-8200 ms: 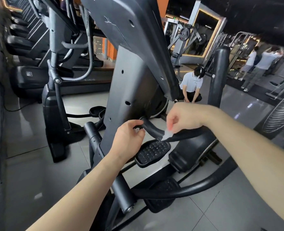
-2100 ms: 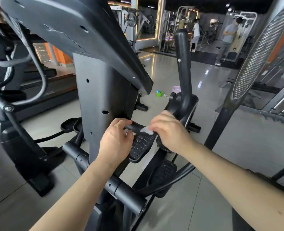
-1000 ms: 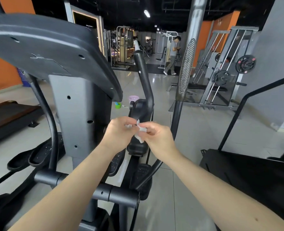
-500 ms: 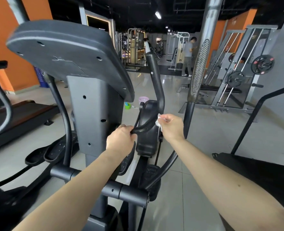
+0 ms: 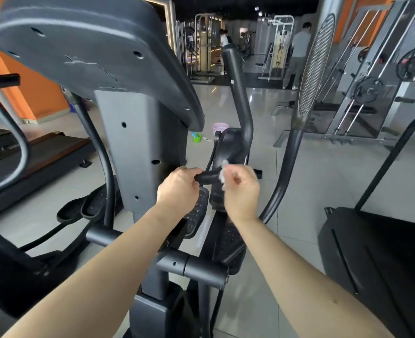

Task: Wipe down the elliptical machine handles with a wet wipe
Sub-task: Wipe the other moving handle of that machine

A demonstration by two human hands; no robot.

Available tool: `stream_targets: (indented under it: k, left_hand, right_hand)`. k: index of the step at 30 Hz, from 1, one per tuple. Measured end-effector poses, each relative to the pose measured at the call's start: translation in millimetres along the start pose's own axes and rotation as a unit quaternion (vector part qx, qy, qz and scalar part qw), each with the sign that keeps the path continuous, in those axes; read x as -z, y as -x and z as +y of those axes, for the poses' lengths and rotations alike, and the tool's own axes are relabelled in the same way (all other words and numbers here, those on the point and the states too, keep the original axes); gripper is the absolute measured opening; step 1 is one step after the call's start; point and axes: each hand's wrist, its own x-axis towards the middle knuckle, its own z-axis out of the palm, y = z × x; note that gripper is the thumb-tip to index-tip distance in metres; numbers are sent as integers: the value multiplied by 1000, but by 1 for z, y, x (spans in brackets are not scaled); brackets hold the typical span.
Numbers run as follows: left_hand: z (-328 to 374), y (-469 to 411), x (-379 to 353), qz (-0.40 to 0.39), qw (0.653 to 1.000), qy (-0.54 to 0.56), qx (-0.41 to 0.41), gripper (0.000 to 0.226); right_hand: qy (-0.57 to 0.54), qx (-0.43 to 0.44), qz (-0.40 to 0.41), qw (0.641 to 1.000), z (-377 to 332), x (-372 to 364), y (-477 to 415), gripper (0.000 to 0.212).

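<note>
Right beside the elliptical's console post [image 5: 138,142], left grip [image 5: 179,189] is clenched round the short curved handle [image 5: 207,177] and right grip [image 5: 241,191] pinches the wet wipe [image 5: 222,173] against it. Looks mid-job, tall upright handle [image 5: 238,93] probably still to do.

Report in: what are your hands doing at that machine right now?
Left hand grips short black handle. Right hand pinches wet wipe on it. Nothing blocking.

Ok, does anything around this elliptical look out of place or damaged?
Two things. The grey plastic console back has a pale scuffed mark beside a panel seam. Beyond it, a small pink bucket and a green container sit loose on the tiled floor, among the machines.
</note>
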Motion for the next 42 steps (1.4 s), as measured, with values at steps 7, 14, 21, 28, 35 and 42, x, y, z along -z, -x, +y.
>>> stream_targets:
  k: [7, 14, 21, 28, 35, 42]
  left_hand:
    - [-5, 6, 2, 6, 1000, -8, 19, 31]
    - [-9, 17, 2, 14, 999, 9, 44, 25]
    - [-15, 21, 8, 14, 997, 40, 70, 39]
    - [-20, 21, 2, 4, 996, 36, 83, 37]
    - [-21, 15, 1, 8, 995, 50, 84, 35]
    - [-19, 18, 1, 13, 994, 60, 91, 39]
  right_hand:
    - [-3, -15, 10, 1000, 2, -14, 27, 10]
    - [-4, 29, 3, 1000, -7, -12, 8, 8]
    - [129, 174, -89, 972, -13, -19, 18, 8]
    - [112, 154, -69, 979, -14, -5, -4, 7]
    - [169, 129, -141, 967, -16, 12, -22, 10]
    - [194, 249, -268, 910, -34, -12, -21, 4]
